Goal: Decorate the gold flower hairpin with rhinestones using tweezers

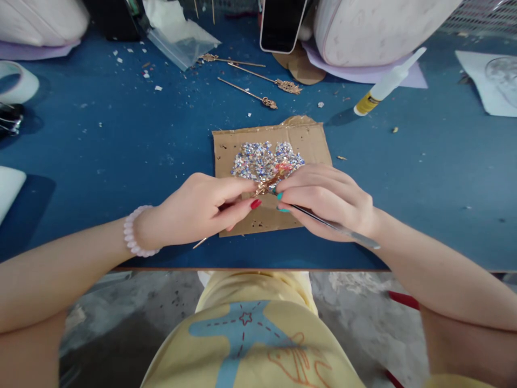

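My left hand (202,207) is closed in a pinch on a gold hairpin (267,184); the pin's thin stem pokes out below my palm. My right hand (327,199) is closed around a slim metal tool (339,229), its tip meeting the ornate head of the hairpin. Both hands hover over a brown cardboard sheet (311,143) near the table's front edge. A heap of small silvery-blue rhinestones (258,159) lies on the cardboard just beyond my fingers.
Three more gold hairpins (258,81) lie farther back on the blue table (100,145). A glue bottle (388,83) lies at right. A phone (280,24), a plastic bag (181,40), pale bags and a tape roll (18,81) line the back and left.
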`<state>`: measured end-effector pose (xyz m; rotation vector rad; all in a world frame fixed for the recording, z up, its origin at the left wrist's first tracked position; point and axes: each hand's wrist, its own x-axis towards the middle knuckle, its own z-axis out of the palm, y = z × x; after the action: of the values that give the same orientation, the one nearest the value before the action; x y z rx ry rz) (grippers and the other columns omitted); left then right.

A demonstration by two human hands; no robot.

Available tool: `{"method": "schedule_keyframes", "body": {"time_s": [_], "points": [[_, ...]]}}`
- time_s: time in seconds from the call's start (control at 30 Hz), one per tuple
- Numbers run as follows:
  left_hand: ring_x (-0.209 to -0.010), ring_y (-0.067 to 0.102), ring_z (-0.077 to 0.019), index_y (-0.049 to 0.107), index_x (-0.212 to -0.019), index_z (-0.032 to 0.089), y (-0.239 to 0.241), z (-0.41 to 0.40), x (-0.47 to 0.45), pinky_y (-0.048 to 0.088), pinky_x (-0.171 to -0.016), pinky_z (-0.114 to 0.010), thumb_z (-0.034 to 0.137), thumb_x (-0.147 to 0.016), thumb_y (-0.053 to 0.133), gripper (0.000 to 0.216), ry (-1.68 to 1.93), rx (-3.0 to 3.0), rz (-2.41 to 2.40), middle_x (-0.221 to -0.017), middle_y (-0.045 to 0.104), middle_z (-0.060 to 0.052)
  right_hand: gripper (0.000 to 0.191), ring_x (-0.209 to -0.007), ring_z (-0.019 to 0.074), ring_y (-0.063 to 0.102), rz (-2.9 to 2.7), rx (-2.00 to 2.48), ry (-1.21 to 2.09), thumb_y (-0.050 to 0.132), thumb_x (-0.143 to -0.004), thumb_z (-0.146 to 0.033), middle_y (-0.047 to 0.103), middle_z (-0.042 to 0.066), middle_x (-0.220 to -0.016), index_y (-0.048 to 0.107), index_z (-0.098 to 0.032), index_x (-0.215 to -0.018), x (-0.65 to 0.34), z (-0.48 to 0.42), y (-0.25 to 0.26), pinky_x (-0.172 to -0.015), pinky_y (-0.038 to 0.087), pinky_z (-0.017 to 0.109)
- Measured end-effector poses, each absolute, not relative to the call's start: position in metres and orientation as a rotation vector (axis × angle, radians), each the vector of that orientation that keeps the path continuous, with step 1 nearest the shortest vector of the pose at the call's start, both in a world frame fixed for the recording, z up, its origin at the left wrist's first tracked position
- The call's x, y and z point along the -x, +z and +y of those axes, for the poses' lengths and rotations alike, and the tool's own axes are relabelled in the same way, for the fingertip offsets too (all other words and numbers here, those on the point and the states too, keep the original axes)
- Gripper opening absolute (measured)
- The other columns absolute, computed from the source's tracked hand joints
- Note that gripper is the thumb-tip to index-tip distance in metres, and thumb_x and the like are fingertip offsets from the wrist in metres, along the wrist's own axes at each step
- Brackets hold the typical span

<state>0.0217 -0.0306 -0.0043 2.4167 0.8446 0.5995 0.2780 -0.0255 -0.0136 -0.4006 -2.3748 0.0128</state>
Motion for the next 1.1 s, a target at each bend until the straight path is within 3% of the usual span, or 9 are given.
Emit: {"method": "schedule_keyframes", "body": {"time_s": [1.1], "points": [[-0.041, 0.055, -0.0064, 0.053, -0.079, 0.024, -0.0028, -0.0305, -0.0235, 0.036, -0.048, -0.018, 0.017, -0.101, 0.047, 0.023, 0.548, -2.371, 0.842, -0.051, 0.065, 0.012, 0.007, -0.088, 0.0175, 0.075, -2.362, 0.361, 0.053, 0.055, -0.102, -0.012, 0.077, 0.010, -0.093, 0.061, -0.014, -0.101, -0.2756, -0.0243, -0.0103, -0.080, 0.064, 0.030]]}}
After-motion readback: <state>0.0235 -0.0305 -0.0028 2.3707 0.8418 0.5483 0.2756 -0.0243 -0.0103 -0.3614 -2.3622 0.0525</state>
